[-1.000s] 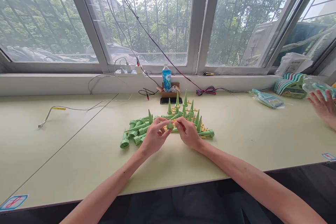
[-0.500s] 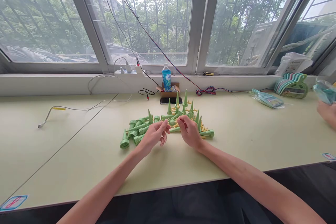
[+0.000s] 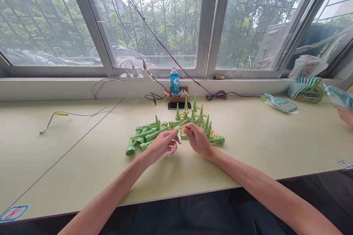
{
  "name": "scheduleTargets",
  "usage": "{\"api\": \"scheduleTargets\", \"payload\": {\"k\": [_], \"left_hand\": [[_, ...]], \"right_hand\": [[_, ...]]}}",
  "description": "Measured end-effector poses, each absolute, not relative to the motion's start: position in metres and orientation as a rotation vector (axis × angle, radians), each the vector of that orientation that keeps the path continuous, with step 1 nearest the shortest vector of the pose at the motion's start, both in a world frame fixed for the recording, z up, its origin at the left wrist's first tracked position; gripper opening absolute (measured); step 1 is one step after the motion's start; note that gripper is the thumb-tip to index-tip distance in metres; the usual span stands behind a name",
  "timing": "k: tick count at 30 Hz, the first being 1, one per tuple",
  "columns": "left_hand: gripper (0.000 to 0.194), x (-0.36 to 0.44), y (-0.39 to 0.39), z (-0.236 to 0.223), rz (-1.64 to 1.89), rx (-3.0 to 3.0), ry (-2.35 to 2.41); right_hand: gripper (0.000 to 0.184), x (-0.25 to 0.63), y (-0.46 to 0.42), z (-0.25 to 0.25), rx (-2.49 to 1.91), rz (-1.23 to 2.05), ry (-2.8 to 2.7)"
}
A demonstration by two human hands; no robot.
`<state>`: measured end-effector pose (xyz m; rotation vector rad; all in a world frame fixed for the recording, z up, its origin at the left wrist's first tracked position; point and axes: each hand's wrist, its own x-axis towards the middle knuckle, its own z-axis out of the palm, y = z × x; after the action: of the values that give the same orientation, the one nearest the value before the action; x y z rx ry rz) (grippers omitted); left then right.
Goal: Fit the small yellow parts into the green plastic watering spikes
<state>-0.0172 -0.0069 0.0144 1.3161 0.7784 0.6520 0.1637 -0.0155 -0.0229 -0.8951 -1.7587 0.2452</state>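
A heap of green plastic cone spikes (image 3: 143, 137) lies on the pale table (image 3: 82, 161), some flat at the left, several upright at the right, with small yellow parts (image 3: 213, 135) mixed in. My left hand (image 3: 161, 145) pinches one green cone (image 3: 179, 134) between thumb and fingers, just in front of the heap. My right hand (image 3: 198, 139) is beside it, fingers curled and pinched at the same cone's top; I cannot make out whether it holds a small part.
A blue water bottle (image 3: 174, 82), a small cardboard box (image 3: 176, 98) and a dark phone (image 3: 179, 105) stand behind the heap. Cables (image 3: 110, 108) trail at the left. Packaged items (image 3: 280, 103) and another person's hand (image 3: 344, 114) are at the far right.
My left hand has turned the green cone so its tip points down and drawn it slightly nearer. The other person's hand at the right has lifted a packet and moved toward the edge.
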Motion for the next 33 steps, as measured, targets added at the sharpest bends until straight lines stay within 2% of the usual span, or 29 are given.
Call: {"api": "scheduleTargets", "payload": {"k": [10,16,27,33], "left_hand": [[0.034,-0.016,-0.012,0.017,0.833,1.482,0.854],[0.037,-0.015,-0.013,0.015,0.935,1.651,0.903],[0.023,-0.015,-0.012,0.006,1.163,2.119,0.940],[0.025,-0.015,-0.013,0.007,1.163,2.095,0.949]], "right_hand": [[0.022,0.163,-0.015,-0.023,-0.890,0.277,-1.766],[0.022,0.163,-0.015,-0.025,-0.901,0.308,-1.760],[0.022,0.163,-0.016,-0.023,-0.904,0.299,-1.754],[0.022,0.163,-0.017,-0.023,-0.903,0.278,-1.737]]}}
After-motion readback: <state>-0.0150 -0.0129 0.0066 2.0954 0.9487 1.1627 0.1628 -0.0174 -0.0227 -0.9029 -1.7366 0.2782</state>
